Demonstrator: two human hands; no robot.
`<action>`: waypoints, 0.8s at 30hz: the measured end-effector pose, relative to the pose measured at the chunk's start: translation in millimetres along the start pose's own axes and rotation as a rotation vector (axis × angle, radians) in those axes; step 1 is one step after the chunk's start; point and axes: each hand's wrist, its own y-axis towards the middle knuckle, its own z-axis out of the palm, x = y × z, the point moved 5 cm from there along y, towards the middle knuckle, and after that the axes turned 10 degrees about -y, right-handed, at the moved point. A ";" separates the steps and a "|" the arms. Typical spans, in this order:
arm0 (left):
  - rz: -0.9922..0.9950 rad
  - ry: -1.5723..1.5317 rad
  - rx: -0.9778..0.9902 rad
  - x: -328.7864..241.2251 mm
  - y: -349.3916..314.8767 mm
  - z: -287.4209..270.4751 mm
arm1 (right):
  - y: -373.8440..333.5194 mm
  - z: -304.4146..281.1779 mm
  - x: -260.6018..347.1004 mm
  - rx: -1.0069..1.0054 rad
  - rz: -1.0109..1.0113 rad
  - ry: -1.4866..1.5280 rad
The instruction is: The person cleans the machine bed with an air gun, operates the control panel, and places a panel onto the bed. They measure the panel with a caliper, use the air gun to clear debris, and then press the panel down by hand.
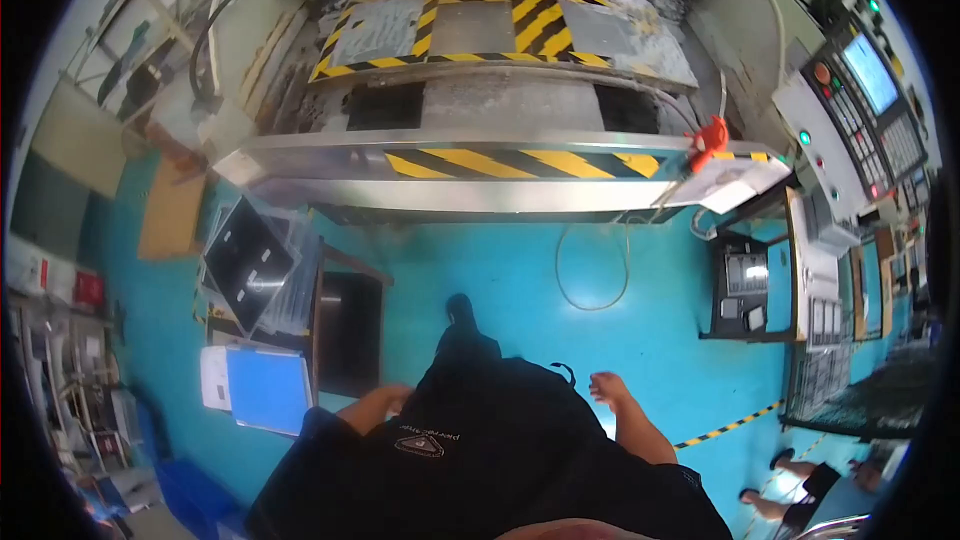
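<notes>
Left hand hung near the dark-panelled stand | right hand well apart from the looped hose ahead | grips: spread or pinching, couldn't tell | wide footing suited that loop

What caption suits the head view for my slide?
Left hand and right hand beside the black shirt, before a machine bed marked with yellow-and-black tape, control panel at right.

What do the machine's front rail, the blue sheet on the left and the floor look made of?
Front rail: likely bare metal, silvery with bright reflections.
Blue sheet: probably smooth plastic, evenly coloured; coated card possible.
Floor: seemingly a glossy turquoise coating, given the glare; base hidden.
</notes>
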 end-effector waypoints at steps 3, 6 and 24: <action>-0.256 0.414 -0.101 5.2 -13.5 37.3 | -15.9 -76.9 86.7 -0.207 -0.164 0.086; -0.372 0.285 -0.403 -69.4 -23.2 -26.5 | 12.6 -155.5 226.6 -0.509 -0.382 0.267; 1.138 0.327 -0.908 -585.2 -210.7 -63.6 | -54.1 -310.9 456.2 -0.896 -0.067 -0.129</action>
